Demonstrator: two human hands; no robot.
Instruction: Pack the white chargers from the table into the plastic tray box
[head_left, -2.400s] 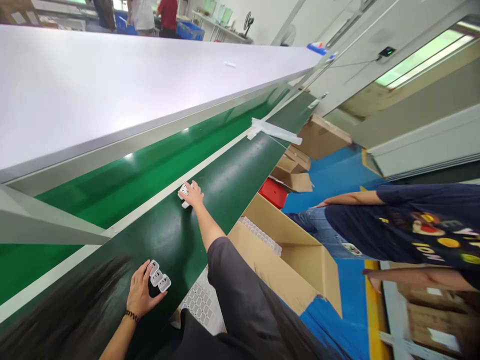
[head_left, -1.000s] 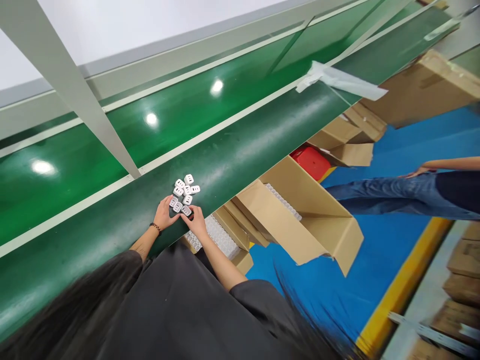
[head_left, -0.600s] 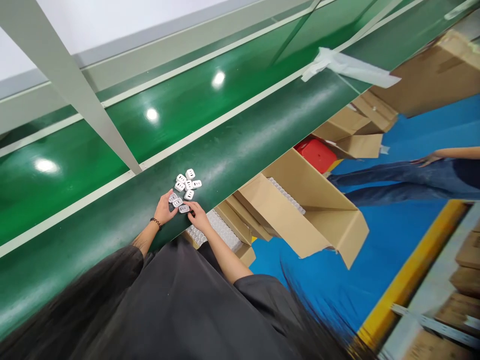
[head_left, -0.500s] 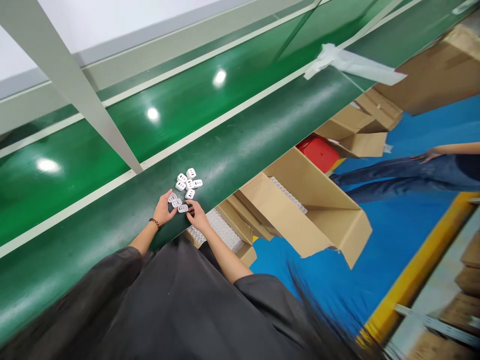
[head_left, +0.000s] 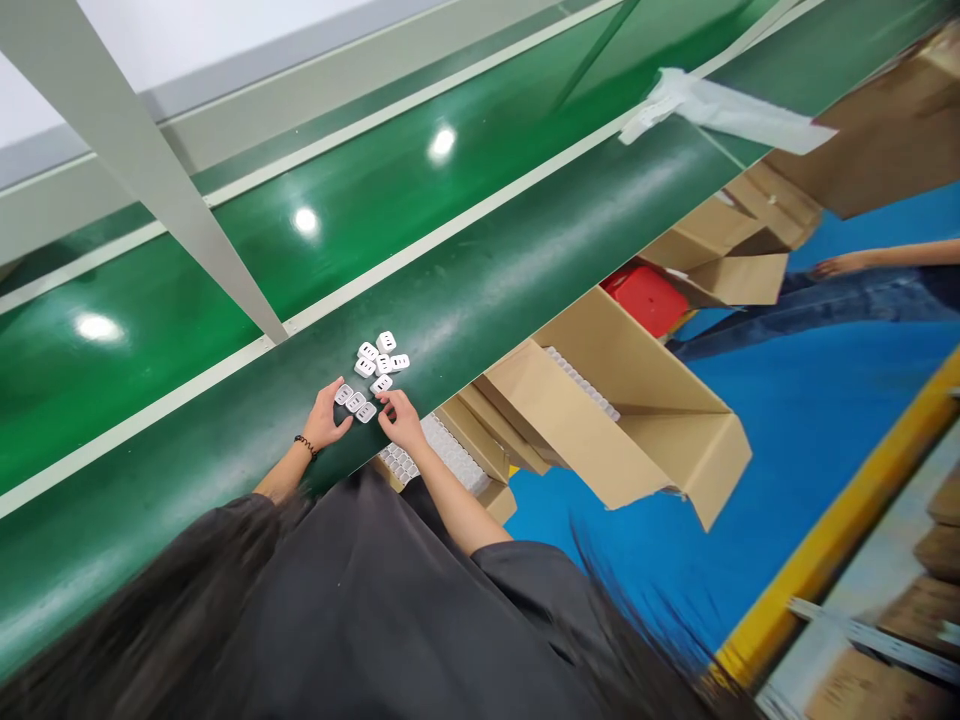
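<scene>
White charger blocks with dark USB-like slots lie on the dark green conveyor belt (head_left: 480, 270). Three of them form a slanting row (head_left: 355, 403) between my hands. My left hand (head_left: 324, 420) rests at the row's left end, thumb and index finger spread around its side, wearing a dark coiled band at the wrist. On the other side, my right hand (head_left: 403, 420) has bent fingers with a gap to the thumb. Its fingertips are just below a single charger block (head_left: 381, 384); whether they touch it I cannot tell. Beyond that lies a loose cluster of several more blocks (head_left: 383, 363).
Below the belt's edge stand open cardboard boxes (head_left: 577, 430), some holding rows of pale pieces (head_left: 454, 455). A red stool-like object (head_left: 646, 300) sits behind them. White plastic film (head_left: 720, 110) lies farther along the belt. Another person's legs (head_left: 840, 310) are at right. A metal post (head_left: 180, 220) rises at left.
The right-hand block of the row has turned into line with the other two. My right hand has moved slightly away from it, up toward the single block.
</scene>
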